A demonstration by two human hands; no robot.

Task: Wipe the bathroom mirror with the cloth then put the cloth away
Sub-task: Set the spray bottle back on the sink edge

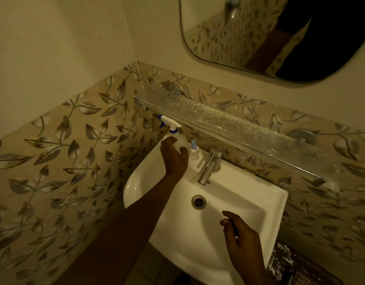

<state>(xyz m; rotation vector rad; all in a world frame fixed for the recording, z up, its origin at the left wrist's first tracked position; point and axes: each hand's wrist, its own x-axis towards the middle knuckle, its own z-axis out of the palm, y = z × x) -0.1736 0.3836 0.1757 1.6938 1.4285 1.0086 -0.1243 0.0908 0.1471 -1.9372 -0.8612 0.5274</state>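
Note:
The bathroom mirror (280, 33) hangs on the wall at the top right, its lower rounded edge in view. My left hand (174, 156) reaches to the back left corner of the white sink (249, 194) and grips the body of a spray bottle (171, 125) with a white and blue trigger head. My right hand (239, 233) hovers over the sink's front right rim with its fingers loosely curled and nothing in it. No cloth is visible in the frame.
A dusty glass shelf (229, 122) runs across the wall above the sink. A small clear bottle (194, 150) with a blue cap stands beside a metal tap (210, 165). The drain (198, 202) sits mid-basin. Leaf-patterned tiles cover the lower walls.

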